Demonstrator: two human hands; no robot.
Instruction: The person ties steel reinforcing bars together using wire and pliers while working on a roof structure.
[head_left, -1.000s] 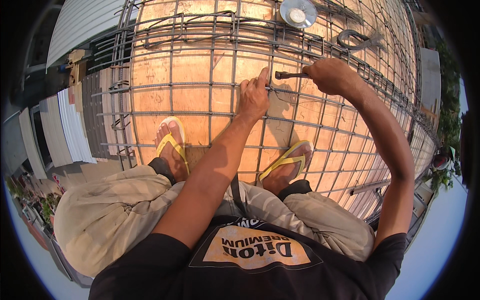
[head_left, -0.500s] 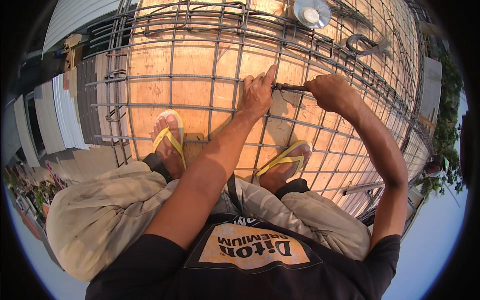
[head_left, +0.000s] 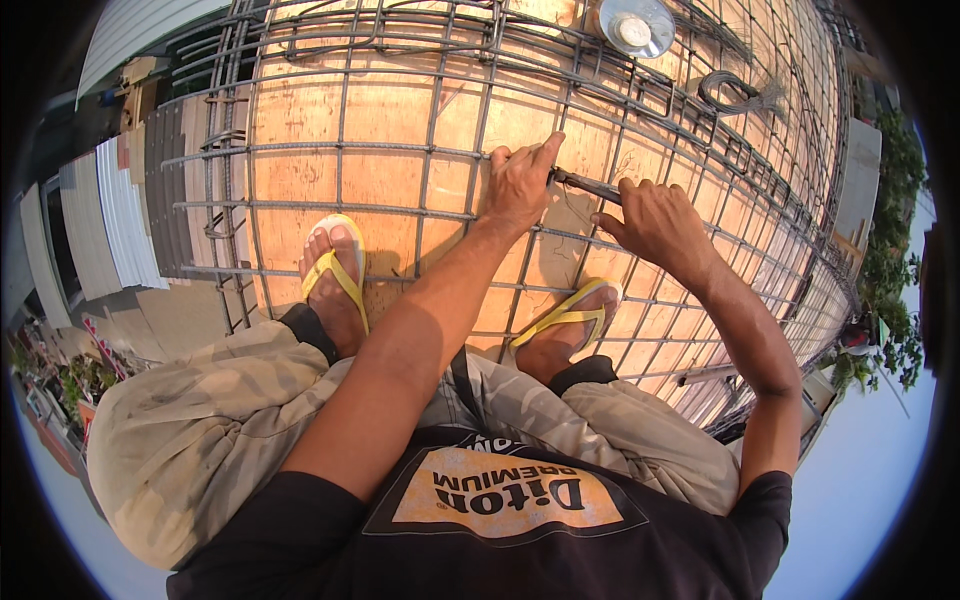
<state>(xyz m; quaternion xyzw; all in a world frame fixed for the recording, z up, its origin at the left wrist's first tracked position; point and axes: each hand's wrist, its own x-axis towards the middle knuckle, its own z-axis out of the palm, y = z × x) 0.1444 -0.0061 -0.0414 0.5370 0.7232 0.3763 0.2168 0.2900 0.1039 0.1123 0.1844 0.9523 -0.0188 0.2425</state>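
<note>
Dark pincers (head_left: 585, 184) lie almost level over a crossing of the steel rebar mesh (head_left: 390, 211). Their jaw end meets the crossing beside my left hand (head_left: 520, 190). That hand is closed over a bar there, with the index finger stretched out along the far side. My right hand (head_left: 660, 225) has its fingers over the handle ends in a loose hold, with the thumb apart below. A thin strand of tie wire (head_left: 572, 208) hangs near the jaws. My left palm hides part of the bars.
Plywood boards (head_left: 300, 180) lie beneath the mesh. A coil of tie wire (head_left: 735, 92) and a shiny round dish (head_left: 655, 22) with a pale centre rest at the far right. My feet in yellow flip-flops (head_left: 345, 262) stand among the bars. Bundled bars (head_left: 225, 130) run along the left edge.
My right hand has loosened from a fist, its fingers now spread over the handles and the thumb dropped away. The pincers' handle end has tilted slightly nearer. My left hand stays at the crossing.
</note>
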